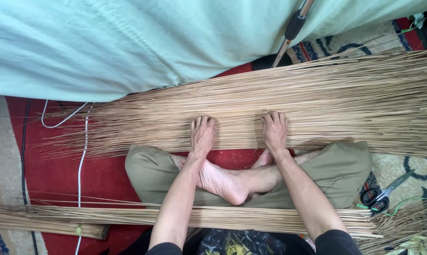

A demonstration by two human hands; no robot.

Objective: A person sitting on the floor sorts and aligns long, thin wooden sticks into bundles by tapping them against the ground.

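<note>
1. Nearest the person: a tied bundle of thin tan sticks lies across the lap, running left to right, its left end resting on the red carpet.
2. Crossed legs in olive trousers, bare feet meeting in the middle, sit between the bundle and the sticks beyond.
3. Scissors with black handles lie on the carpet just beside the right knee, next to a green cord.
4. Left hand: palm down, fingers loosely spread, pressing flat on the near edge of the stick layer; it grips nothing.
5. Right hand: likewise palm down, fingers a little apart, flat on the same edge, holding nothing.
6. Stick layer: a wide spread of long tan sticks on the floor in front of the feet, lying left to right, fanned out thin at the left end.
7. A white cable runs along the carpet at left.
8. Farthest: pale green cloth covers the far side of the sticks; a pole with a black grip leans over it.
</note>
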